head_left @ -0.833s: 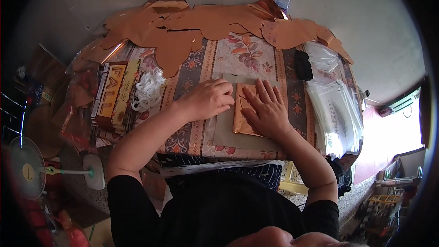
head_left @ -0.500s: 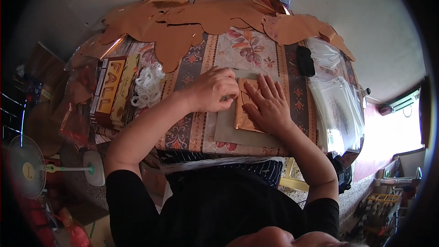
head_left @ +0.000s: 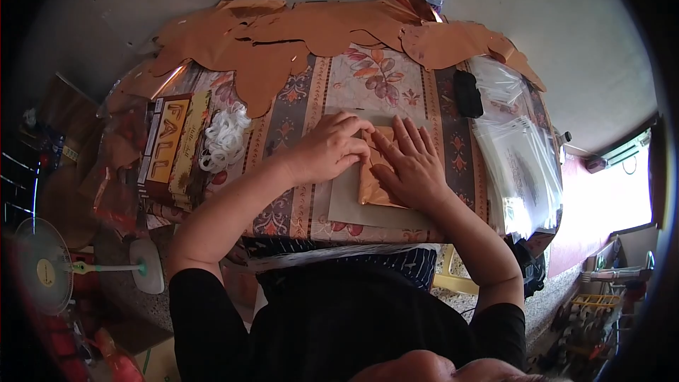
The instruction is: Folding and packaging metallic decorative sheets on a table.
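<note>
We pressed the copper foil sheet (head_left: 378, 184) flat on the grey board (head_left: 353, 205) under our right hand (head_left: 414, 170), fingers spread, while our left hand (head_left: 329, 148), fingers curled, creased its edge.

Head view — steeply down, close

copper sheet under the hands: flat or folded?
Folded, at least partly. The copper sheet lies on a grey board with creases showing, right hand pressing flat on it, left hand at its edge.
</note>
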Demonstrator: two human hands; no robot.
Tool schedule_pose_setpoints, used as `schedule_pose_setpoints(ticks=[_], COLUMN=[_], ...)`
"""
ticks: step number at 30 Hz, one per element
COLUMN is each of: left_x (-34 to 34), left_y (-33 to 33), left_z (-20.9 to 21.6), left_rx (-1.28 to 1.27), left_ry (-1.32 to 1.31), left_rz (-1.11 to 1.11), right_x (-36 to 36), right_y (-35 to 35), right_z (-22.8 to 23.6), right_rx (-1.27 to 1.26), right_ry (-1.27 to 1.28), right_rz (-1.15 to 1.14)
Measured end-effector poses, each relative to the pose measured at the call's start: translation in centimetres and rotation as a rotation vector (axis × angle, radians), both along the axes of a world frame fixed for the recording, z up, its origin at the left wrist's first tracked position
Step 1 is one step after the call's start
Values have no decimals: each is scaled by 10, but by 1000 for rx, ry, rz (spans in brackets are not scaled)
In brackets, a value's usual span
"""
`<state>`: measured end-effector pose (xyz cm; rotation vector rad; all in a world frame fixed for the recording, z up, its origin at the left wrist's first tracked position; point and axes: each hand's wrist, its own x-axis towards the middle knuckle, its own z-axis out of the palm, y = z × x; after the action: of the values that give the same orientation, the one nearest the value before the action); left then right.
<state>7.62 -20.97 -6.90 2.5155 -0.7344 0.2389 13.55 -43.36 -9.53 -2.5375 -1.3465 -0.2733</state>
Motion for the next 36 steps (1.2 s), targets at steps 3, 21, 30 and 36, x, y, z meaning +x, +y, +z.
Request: schedule_pose_setpoints(ticks=[3,21,30,36], left_x=[-1,-30,-30,-28], left_y=[-5,-18,-20,-16], left_z=[-10,-19,-13,-17], left_rx=[-82,338,339,313], left_ry=[11,118,129,99], left_rz=[13,194,207,193], right_x=[0,13,26,33], right_y=[0,-14,-70,-76], right_z=[0,8,37,37], right_rx=[7,6,-326,-277], right_ry=[-5,271,344,358], right_rz=[13,23,16,108])
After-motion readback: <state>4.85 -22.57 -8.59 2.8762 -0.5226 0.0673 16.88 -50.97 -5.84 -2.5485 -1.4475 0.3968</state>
